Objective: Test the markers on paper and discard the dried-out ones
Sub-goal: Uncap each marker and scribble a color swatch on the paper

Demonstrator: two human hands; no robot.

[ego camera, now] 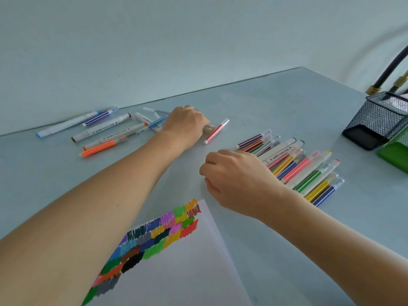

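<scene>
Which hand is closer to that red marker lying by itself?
Left. The left hand lies right beside the red marker; the right hand sits nearer the camera, by the marker row.

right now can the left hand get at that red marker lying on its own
Probably yes: the red marker lies bare on the table just right of the left hand, nothing between them.

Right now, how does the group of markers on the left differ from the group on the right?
The left marker group lies scattered at varied angles with gaps; the right marker group is packed side by side, nearly parallel. The left group looks smaller. The left hand rests at the left group, the right hand at the right group. Both lie on the table, capped.
</scene>
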